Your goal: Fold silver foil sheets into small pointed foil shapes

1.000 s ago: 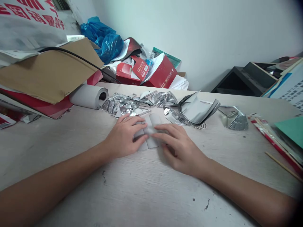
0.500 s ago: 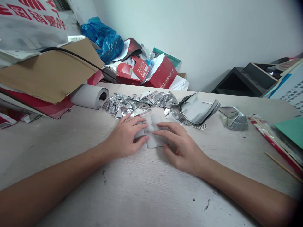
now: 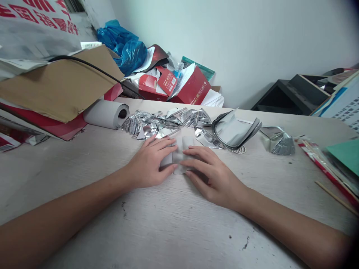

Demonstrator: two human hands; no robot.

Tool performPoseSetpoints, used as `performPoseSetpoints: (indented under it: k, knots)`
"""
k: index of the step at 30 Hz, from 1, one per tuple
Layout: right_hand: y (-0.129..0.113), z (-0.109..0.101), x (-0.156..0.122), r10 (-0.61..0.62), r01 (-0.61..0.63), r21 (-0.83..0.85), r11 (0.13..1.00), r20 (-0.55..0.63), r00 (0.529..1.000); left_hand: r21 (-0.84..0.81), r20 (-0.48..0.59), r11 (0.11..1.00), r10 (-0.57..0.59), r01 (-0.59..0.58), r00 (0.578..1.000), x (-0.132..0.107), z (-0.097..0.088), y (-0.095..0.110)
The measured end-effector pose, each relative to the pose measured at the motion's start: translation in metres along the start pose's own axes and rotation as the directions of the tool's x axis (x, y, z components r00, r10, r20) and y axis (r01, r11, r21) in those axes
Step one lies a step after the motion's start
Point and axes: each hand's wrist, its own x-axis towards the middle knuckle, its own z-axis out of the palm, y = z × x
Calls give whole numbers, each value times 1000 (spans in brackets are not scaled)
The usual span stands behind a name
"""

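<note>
The left forearm (image 3: 84, 204) is bare and slants inward from the lower left edge to a nearly straight left wrist (image 3: 127, 178). The left hand (image 3: 148, 164) lies low, back upward, its fingers extended, slightly parted and pointing inward; the left thumb (image 3: 168, 171) sits apart beneath them, nearer the body. The right forearm (image 3: 280, 220), also bare, rises from the lower right corner to the right wrist (image 3: 243, 196). The right hand (image 3: 215, 173) is more arched, its fingers bent and parted, with the right thumb (image 3: 196, 181) reaching forward below them. The two hands face each other, near but apart.
</note>
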Motion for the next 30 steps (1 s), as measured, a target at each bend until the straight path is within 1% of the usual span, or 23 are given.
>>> performPoseSetpoints:
  k: [3,5,10,14,20,27,30]
  knots:
    - [0,0,0,8,-8,-9,1000,-38,999,-8,8,1000,-8,8,1000,0,-1,1]
    - [-1,-1,0,14,-15,-14,1000,-39,999,-13,7,1000,-12,12,1000,1,-1,1]
    - [-6,-5,1,27,-27,-36,999,17,999,-24,9,1000,-14,14,1000,0,-1,1]
    - [-8,-7,2,0,3,-45,999,66,998,-27,15,1000,3,-2,1000,0,-2,0]
    - [-7,-6,1,29,-19,-74,997,131,991,-47,78,999,16,-12,997,0,-7,0]
    - [-9,-6,4,64,-56,-73,996,120,991,-43,97,999,-25,29,995,1,-8,1]
    - [-10,-7,4,85,-79,-73,994,85,993,-49,101,998,-26,31,995,2,-10,2]
